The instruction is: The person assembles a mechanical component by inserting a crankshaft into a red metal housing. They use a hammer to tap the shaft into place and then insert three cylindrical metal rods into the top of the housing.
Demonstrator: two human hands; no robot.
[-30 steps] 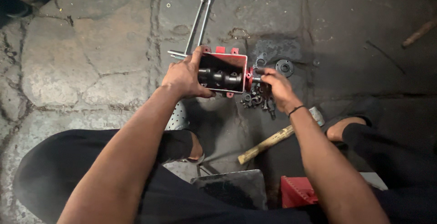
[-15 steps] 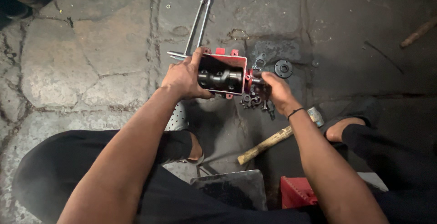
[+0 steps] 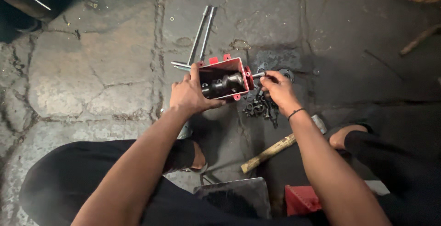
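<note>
I hold a red open metal housing (image 3: 239, 65) above the stone floor, with dark gears and a shaft (image 3: 223, 85) visible inside it. My left hand (image 3: 190, 95) grips the housing's left side, thumb up along its edge. My right hand (image 3: 277, 87) is at the housing's right end, fingers pinched on a thin metal shaft (image 3: 258, 75) that sticks out of its side. Under my right hand lies a heap of dark small parts (image 3: 259, 107).
Two long metal rods (image 3: 202, 35) lie on the floor beyond the housing. A wooden-handled hammer (image 3: 275, 147) lies by my right forearm. A round black ring (image 3: 287, 74) sits right of the housing. A red box (image 3: 301, 199) and a grey metal plate (image 3: 236, 194) are near my legs.
The housing has tilted, showing more of the gears inside. My right hand has shifted up from the loose parts to the thin shaft at the housing's right side.
</note>
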